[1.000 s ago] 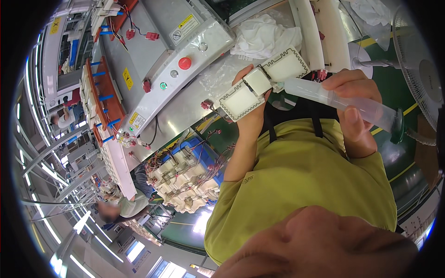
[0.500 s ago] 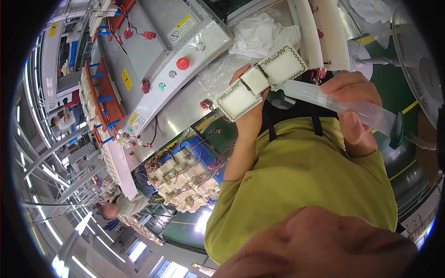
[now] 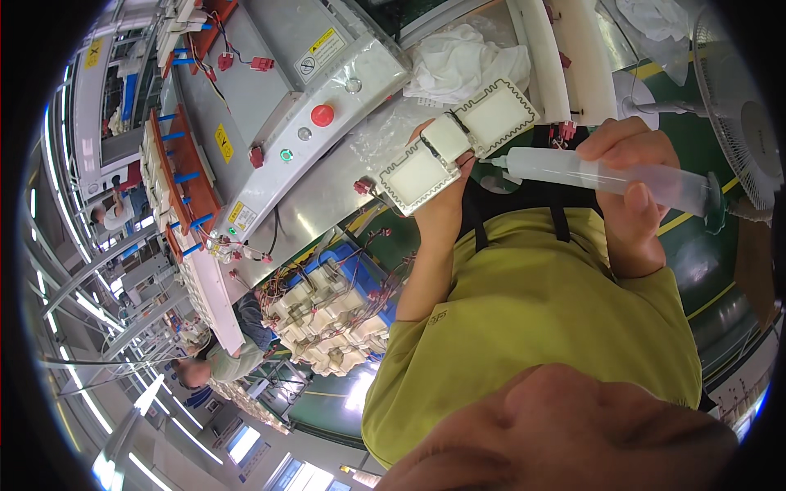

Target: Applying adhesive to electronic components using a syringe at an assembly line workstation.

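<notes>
One white part [image 3: 446,137], two rectangular panels with dark zigzag borders joined by a middle block, raised at the near edge of a metal bench [image 3: 307,214]. One left hand [image 3: 442,209], closed around the part's middle from beneath. One translucent syringe [image 3: 553,166], tilted slightly, nozzle directed at the part just beside the middle block; contact cannot be told. One right hand [image 3: 629,182], wrapped around the syringe barrel. Beyond the part: one crumpled white cloth [image 3: 467,65]; one grey machine panel with a red button [image 3: 322,115]. To the left: one blue crate [image 3: 354,266], bearing cream parts [image 3: 323,317] and tangled wires. Far right: one fan [image 3: 747,123].
</notes>
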Demonstrator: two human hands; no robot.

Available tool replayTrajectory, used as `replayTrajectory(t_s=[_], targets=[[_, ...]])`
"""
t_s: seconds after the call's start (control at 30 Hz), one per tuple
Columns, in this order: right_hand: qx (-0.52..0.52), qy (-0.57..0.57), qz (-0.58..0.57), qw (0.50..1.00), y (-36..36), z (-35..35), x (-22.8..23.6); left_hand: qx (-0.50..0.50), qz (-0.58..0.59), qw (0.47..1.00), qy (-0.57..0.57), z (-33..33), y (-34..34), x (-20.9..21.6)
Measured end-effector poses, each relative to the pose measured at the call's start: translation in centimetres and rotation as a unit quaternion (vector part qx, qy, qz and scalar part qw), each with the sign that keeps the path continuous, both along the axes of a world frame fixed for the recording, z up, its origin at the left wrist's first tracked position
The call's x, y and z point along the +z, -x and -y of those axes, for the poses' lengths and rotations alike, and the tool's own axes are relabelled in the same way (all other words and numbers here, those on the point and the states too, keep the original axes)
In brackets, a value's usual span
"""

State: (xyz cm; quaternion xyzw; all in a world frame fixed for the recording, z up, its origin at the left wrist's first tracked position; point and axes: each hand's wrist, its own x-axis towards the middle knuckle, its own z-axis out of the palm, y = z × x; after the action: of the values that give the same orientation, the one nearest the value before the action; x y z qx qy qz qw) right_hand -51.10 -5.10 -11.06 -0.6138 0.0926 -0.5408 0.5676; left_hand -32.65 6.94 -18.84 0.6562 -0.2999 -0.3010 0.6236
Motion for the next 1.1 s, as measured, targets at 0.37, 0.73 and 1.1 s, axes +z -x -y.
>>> replayTrajectory(t_s=[0.37,0.73,1.1], targets=[[-0.060,0.063,-0.033,0.996,-0.2,0.4,-0.6,0.070,0.190,0.978,0.050,0.3,0.3,1.8],[-0.052,0.057,-0.082,0.994,-1.0,0.1,-0.6,0.065,0.406,0.911,-0.042,-0.2,0.4,3.2],[-0.043,0.091,-0.073,0.992,-0.5,0.2,-0.7,0.052,0.428,0.902,-0.034,-0.5,0.0,3.0]])
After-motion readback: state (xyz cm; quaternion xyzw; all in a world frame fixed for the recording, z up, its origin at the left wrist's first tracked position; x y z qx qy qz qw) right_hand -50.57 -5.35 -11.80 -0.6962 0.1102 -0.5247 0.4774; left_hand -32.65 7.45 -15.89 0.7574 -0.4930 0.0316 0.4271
